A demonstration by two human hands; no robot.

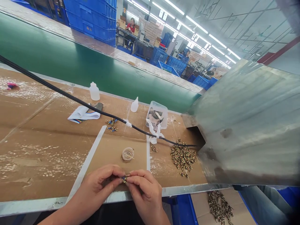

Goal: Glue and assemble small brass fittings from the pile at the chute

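Observation:
My left hand and my right hand meet near the front edge of the cardboard-covered bench. Fingertips of both are pinched on one small gold-and-blue piece; its exact kind is too small to make out, and fingers cover part of it. Just beyond my hands stands a small round clear tub with a thin stick lying in it. To the right lies a heap of small gold-and-black pieces. A few similar pieces with blue parts rest farther back on the left.
A black cable crosses above the bench, tied with white strips. Behind it stand two white squeeze bottles, a folded cloth and a clear plastic box. A metal panel rises at right; a green conveyor belt runs behind.

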